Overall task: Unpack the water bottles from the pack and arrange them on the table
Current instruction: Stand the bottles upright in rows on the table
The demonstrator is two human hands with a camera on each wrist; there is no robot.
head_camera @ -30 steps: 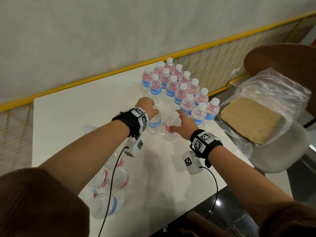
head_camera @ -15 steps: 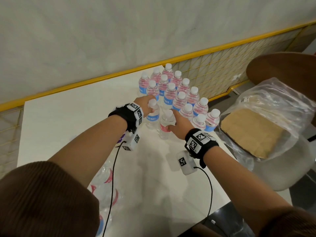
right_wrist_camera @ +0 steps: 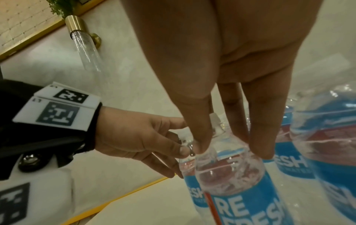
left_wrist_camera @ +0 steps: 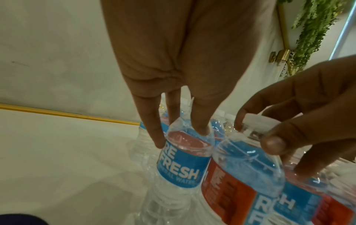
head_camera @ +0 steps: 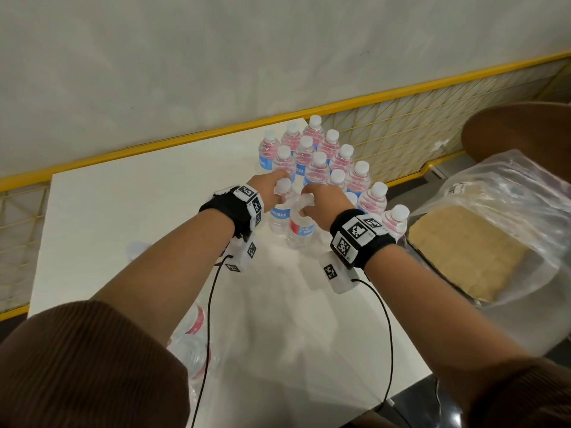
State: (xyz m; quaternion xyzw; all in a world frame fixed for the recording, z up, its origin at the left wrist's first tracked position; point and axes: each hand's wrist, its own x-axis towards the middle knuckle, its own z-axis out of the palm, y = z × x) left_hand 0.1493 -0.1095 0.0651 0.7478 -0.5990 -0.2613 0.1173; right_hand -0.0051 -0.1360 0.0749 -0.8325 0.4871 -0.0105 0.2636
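Two clear water bottles with blue and red labels stand upright side by side on the white table point(head_camera: 129, 211). My left hand point(head_camera: 279, 193) grips the left bottle point(head_camera: 279, 216) by its neck, fingers pointing down point(left_wrist_camera: 181, 137). My right hand point(head_camera: 309, 205) pinches the right bottle point(head_camera: 299, 231) at its white cap point(left_wrist_camera: 256, 123); its fingers close round the neck point(right_wrist_camera: 229, 149). Just behind them stands a tight group of several bottles point(head_camera: 318, 168). The opened plastic pack point(head_camera: 191, 335), with bottles in it, lies at the near left, partly hidden under my left arm.
A chair to the right carries crumpled clear plastic wrap point(head_camera: 509, 193) and a cardboard sheet point(head_camera: 463, 251). A yellow-framed wire fence point(head_camera: 401, 134) runs behind the table, below a pale wall. The table's right edge passes close to the bottle group.
Both hands have carried their bottles away from me, up against the front of the standing group. The grips are unchanged.
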